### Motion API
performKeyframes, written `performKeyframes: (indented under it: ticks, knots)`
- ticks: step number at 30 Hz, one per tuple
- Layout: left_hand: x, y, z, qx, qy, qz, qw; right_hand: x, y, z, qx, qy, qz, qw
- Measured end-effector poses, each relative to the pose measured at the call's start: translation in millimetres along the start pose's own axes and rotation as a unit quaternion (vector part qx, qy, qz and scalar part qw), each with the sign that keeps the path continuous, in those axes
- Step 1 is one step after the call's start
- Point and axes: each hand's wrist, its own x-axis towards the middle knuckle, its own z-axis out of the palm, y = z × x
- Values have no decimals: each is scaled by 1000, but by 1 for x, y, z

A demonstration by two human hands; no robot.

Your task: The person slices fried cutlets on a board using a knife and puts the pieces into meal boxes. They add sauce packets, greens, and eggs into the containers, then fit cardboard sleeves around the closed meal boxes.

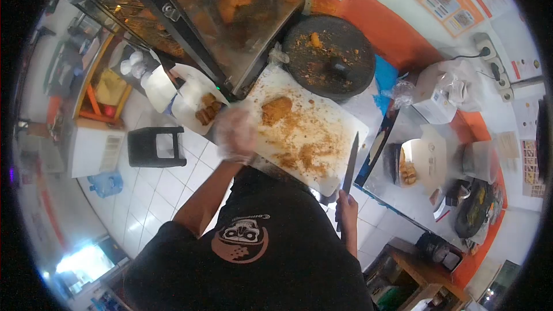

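Observation:
My right hand (348,214) is wrapped round the handle of a long knife (352,161), its blade pointing up past the right edge of a white cutting board (331,132). In a clear plastic glove, my left hand (236,132) is smeared by motion at the board's left edge, so its fingers cannot be made out. Just right of it, a browned, breaded piece of fried food (277,110) lies on the board among scattered crumbs. Beyond the left hand, an opened white paper box (193,92) holds several browned pieces (207,109).
A round dark stone mortar (328,55) with crumbs stands behind the board. The glass display case (242,23) rises at the back left. Another opened box (426,152) with food sits on the right counter. A black stool (155,147) stands on the tiled floor.

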Motion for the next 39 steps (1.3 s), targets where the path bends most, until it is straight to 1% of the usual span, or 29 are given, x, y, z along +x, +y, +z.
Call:
performKeyframes:
  ticks: [1,2,4,5,6,8,9,11,12,13,15,17,18,19,21,23,24,27,30,33,37,39]
  knots:
    - [-4,13,21,31,-68,11,997,4,5,0,10,-3,10,1000]
    - [-1,48,30,239,-137,24,961,4,3,1,-2,-3,19,1000]
    - [3,29,63,221,-102,7,970,4,-5,6,-23,1,39,999]
    - [6,22,79,209,-84,0,974,8,-1,6,-67,-1,35,997]
    - [8,19,85,205,-129,-9,970,13,5,9,-77,-10,-42,996]
    - [7,16,93,196,-223,-30,954,18,2,19,-106,-7,-57,993]
    - [1,22,97,199,-252,-3,947,13,-9,25,-94,-24,-69,993]
    - [-16,39,104,205,-311,53,927,20,-20,40,-67,-66,-63,994]
    - [-24,45,107,190,-315,61,928,30,-16,48,-72,-84,-81,991]
    - [-30,50,110,175,-318,69,929,29,-31,59,-125,-71,-100,985]
    - [-33,61,108,147,-309,72,937,43,-31,79,-186,-49,-192,962]
    - [-27,69,99,120,-280,59,951,55,-34,93,-270,-34,-196,942]
    - [-24,59,99,94,-242,82,962,59,-36,98,-312,-29,-198,929]
    - [-20,42,101,69,-204,105,971,58,-41,102,-317,-25,-202,926]
    - [-12,12,107,1,-126,162,979,49,-50,105,-318,-12,-177,931]
    - [8,22,100,8,-121,206,971,47,-54,106,-337,-2,-162,928]
    - [16,32,92,11,-119,227,966,47,-55,106,-354,4,-159,922]
    - [37,67,76,113,-254,258,925,49,-59,106,-377,22,-150,914]
    - [38,47,98,141,-279,309,898,47,-66,105,-398,21,-149,905]
    - [40,42,105,115,-280,267,915,49,-64,106,-425,28,-145,893]
    - [12,-14,139,99,-279,258,920,59,-51,119,-444,40,-143,884]
    - [23,-30,153,80,-270,272,920,61,-57,117,-449,47,-142,881]
